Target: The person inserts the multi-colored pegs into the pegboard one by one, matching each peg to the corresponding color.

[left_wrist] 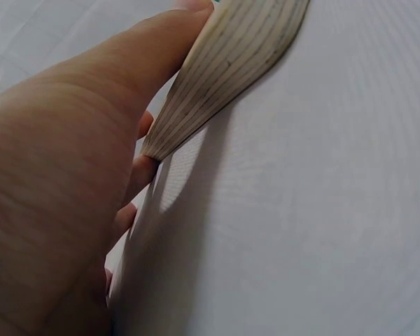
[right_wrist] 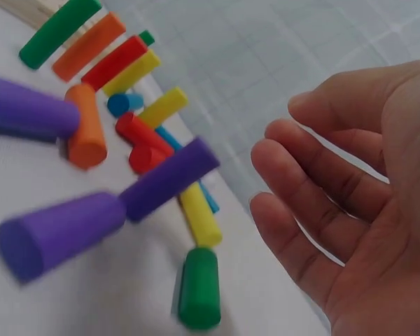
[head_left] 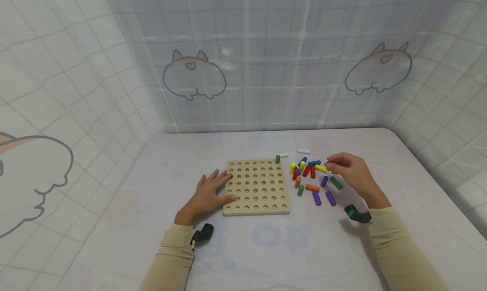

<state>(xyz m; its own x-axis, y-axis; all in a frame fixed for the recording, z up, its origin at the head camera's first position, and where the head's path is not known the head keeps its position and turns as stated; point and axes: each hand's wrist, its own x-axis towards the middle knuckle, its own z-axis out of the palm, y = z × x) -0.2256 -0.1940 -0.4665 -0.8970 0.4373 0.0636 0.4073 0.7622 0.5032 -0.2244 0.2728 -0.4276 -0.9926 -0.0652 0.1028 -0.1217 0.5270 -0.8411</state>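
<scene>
A square wooden pegboard (head_left: 260,187) with rows of round holes lies on the table. My left hand (head_left: 205,197) rests at its left side, thumb on the top near the front corner, fingers spread along the edge. One green peg (head_left: 277,159) stands in the far right corner hole. My right hand (head_left: 351,172) hovers over the right side of the loose pegs, its fingers loosely bent with nothing between them. Nearest below it are a yellow peg (head_left: 321,168) and a green peg (head_left: 336,182), both lying down.
Right of the board, several pegs stand or lie close together, among them an orange peg (head_left: 313,188), a purple peg (head_left: 330,198) and a red peg (head_left: 313,172). A white peg (head_left: 304,151) lies farther back. A tile-patterned curtain (head_left: 266,71) encloses the white table (head_left: 258,257).
</scene>
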